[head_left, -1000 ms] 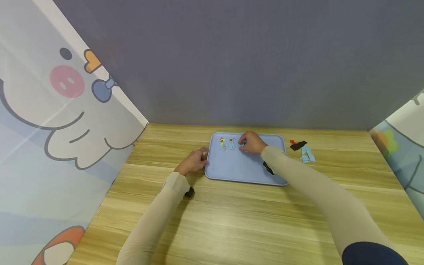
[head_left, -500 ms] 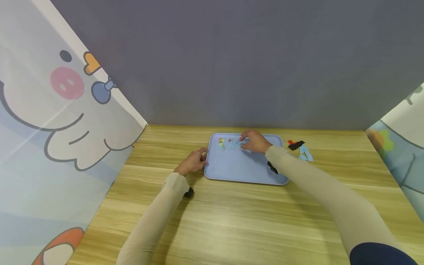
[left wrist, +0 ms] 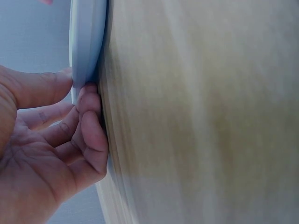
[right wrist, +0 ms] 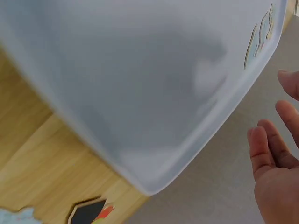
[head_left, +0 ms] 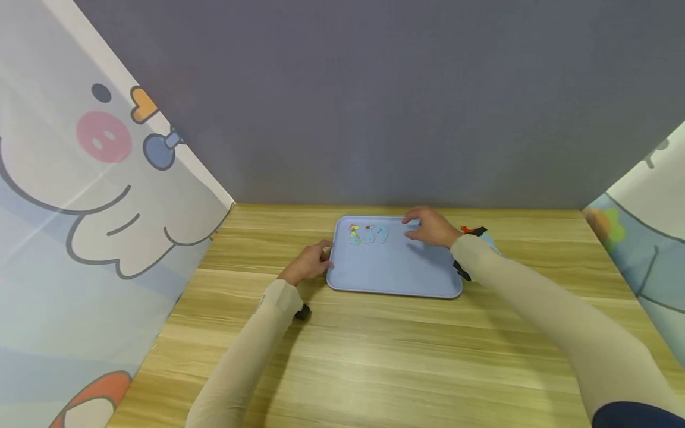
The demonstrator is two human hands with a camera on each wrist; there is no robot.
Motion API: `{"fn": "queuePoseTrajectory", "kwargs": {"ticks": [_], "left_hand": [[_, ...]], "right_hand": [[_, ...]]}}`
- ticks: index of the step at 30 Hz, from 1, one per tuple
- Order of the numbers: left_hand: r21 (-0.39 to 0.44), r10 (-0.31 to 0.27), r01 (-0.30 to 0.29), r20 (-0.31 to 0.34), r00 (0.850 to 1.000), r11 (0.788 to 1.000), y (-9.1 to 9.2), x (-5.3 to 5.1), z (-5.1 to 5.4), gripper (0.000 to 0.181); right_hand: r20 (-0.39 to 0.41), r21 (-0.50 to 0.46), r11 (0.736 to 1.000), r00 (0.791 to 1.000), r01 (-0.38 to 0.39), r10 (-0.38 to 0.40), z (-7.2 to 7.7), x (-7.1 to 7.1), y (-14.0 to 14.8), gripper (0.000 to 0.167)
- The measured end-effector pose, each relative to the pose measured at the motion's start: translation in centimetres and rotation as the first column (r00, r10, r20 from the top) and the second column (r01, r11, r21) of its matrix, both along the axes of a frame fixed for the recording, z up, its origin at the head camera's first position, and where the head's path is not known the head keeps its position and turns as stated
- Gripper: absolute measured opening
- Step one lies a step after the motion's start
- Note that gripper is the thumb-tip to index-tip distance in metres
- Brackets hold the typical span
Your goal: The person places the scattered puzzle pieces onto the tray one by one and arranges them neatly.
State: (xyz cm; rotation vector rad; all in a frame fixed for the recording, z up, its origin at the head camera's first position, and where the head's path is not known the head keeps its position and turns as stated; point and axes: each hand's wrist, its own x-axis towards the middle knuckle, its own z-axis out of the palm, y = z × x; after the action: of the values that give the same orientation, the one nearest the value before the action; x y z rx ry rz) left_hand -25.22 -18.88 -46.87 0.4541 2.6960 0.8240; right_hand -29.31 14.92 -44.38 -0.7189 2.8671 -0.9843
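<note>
three pale-blue pieces in a row on a tray

the flat, irregularly cut pieces lie at the tray's far left, their edges thin and tan; the leftmost shows red and yellow patches, the middle one a red spot. the tray is light periwinkle, round-cornered, with a low rim. the left hand pinches its left edge between thumb and fingers. the right hand, fingers loosely bent and holding nothing, is at the far right.

Smooth plastic tray, wood-grained table.

No text can be read; the print on the left sleeve is too small.
</note>
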Motion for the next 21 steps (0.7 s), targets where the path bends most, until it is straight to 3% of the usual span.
{"fn": "queuePoseTrajectory", "kwargs": {"ticks": [13, 21], "left_hand": [[0.009, 0.007, -0.007, 0.009, 1.0, 1.0, 0.0, 0.0, 0.0, 0.05], [0.011, -0.009, 0.009, 0.012, 1.0, 1.0, -0.2, 0.0, 0.2, 0.05]], "right_hand": [[0.019, -0.018, 0.999, 0.999, 0.039, -0.039, 1.6, 1.6, 4.8, 0.034], [0.061, -0.03, 0.989, 0.988, 0.142, -0.14, 3.2, 2.8, 8.8, 0.034]]}}
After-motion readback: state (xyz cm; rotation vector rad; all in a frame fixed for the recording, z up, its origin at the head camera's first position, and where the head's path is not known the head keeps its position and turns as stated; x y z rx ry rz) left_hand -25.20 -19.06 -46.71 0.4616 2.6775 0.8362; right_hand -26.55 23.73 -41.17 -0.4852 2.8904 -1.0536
